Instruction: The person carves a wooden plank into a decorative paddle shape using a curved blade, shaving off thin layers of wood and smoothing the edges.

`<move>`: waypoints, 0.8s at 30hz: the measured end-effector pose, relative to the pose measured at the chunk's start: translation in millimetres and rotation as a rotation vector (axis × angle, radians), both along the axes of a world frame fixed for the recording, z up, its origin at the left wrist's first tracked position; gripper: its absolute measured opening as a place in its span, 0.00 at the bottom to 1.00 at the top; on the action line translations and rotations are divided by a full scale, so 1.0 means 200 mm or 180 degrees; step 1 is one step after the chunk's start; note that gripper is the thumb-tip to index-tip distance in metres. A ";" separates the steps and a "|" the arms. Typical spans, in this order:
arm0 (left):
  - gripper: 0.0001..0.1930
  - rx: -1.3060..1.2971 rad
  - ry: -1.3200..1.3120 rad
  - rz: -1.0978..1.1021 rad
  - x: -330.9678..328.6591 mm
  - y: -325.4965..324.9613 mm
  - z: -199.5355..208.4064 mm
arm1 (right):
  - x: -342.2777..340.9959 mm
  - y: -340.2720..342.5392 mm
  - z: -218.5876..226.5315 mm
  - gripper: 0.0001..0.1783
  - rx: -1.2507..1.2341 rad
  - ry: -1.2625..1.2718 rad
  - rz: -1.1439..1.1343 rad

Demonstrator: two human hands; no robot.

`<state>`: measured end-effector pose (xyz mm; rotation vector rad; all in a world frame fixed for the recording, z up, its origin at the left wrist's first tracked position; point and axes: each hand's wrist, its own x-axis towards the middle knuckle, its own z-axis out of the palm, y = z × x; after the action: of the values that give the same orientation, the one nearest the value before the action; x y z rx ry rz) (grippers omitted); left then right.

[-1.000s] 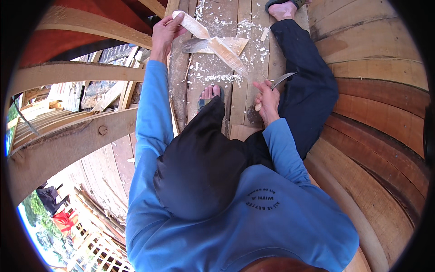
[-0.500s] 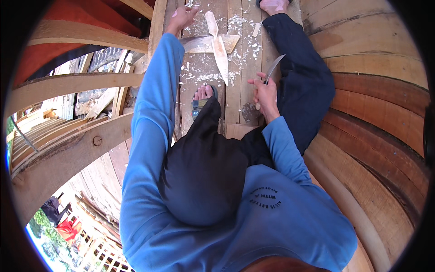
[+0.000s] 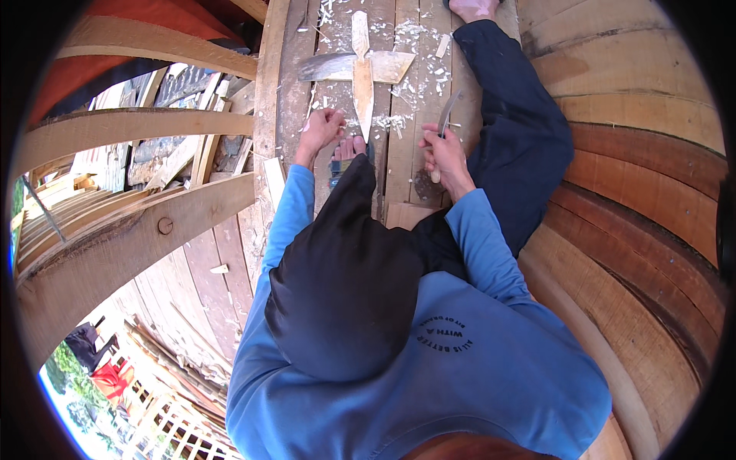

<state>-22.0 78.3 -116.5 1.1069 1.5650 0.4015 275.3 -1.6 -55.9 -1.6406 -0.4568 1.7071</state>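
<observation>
Setting: curved plank hull of a wooden boat under construction, ribs (image 3: 130,126) to the left, pale floor planks (image 3: 399,153) strewn with wood shavings (image 3: 414,73).
Wedge: a slim pale wooden wedge (image 3: 361,73) lies lengthwise on the floor planks, crossing a flat offcut (image 3: 395,67), its pointed end toward the person's bare foot (image 3: 349,147).
Left hand: left hand (image 3: 322,126) is curled loosely just beside the wedge's tip; whether it touches it I cannot tell.
Right hand: right hand (image 3: 441,153) is closed round the handle of a curved knife (image 3: 447,115), blade pointing away.
Handling: the wedge looks light, stiff and dry, likely splintery at the thin tip; the thicker far end seems the safer place to take hold.
</observation>
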 end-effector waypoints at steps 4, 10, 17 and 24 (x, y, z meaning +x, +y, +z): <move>0.16 -0.0206 -0.0353 0.0176 0.19 0.05 0.04 | 0.01 -0.01 0.00 0.15 0.0061 -0.0071 0.0062; 0.10 -0.0613 -0.0501 0.0458 0.28 0.15 -0.06 | 0.03 -0.02 0.05 0.16 0.0026 -0.0129 -0.0009; 0.09 -0.0941 -0.1109 0.0895 0.28 0.11 -0.13 | 0.01 -0.02 0.04 0.15 0.0033 -0.0100 0.0093; 0.08 -0.1015 -0.1211 0.0874 0.28 0.10 -0.12 | 0.02 -0.01 0.01 0.15 0.0037 -0.0128 0.0138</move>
<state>34.2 98.3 -140.4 0.5343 1.3809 0.4939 278.5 -4.3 -54.2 -1.6705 -0.5242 1.7023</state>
